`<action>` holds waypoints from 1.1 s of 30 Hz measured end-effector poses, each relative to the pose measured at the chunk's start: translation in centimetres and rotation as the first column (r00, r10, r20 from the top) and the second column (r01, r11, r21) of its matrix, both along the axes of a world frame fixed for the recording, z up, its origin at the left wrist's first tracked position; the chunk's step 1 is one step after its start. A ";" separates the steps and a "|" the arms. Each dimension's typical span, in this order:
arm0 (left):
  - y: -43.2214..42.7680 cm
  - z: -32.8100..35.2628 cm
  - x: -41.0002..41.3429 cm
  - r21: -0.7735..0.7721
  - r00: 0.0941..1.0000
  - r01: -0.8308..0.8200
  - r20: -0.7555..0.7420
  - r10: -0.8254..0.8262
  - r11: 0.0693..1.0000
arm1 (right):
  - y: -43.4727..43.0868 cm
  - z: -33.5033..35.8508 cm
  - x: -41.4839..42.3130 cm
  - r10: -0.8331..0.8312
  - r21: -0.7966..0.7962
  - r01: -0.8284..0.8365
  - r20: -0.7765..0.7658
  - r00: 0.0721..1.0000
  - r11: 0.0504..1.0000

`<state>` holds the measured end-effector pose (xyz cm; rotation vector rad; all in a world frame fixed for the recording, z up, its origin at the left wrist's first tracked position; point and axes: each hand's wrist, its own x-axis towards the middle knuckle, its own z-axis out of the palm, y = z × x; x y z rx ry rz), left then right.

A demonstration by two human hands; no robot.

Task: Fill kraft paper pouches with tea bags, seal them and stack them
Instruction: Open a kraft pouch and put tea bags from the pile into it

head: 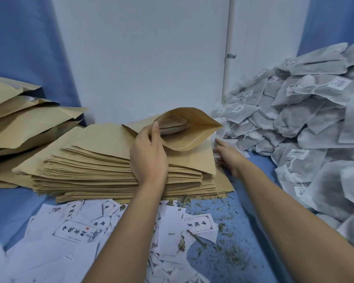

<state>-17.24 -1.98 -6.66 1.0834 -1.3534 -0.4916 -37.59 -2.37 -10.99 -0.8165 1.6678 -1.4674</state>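
White wall (141, 48) fills the background, with blue curtains (29, 48) hanging at both sides. Below it lies a table covered in blue cloth (253, 170). A big heap of grey tea bags (305, 111) with strings and small tags slopes down along the right side. At the centre sits a thick stack of flat pouches (90, 164), and puffy filled pouches (29, 123) are piled at the left edge. White printed slips (76, 231) are scattered across the near part of the table.

One open pouch (190, 129) stands tilted on top of the flat stack, its mouth spread wide toward the tea bags, with a pale flat shape just visible inside. The left hand (149, 152) grips the pouch's near rim, thumb over the edge and fingers curled behind it. The right hand (227, 154) reaches toward the foot of the heap with its fingers stretched out, holding nothing. Loose tea crumbs (229, 250) dot the cloth in front.
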 end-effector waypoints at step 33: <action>2.6 1.1 1.7 -0.035 0.991 0.127 0.038 -0.125 0.991 | 9.0 8.4 7.5 0.323 -0.322 -0.258 0.169 0.931 0.911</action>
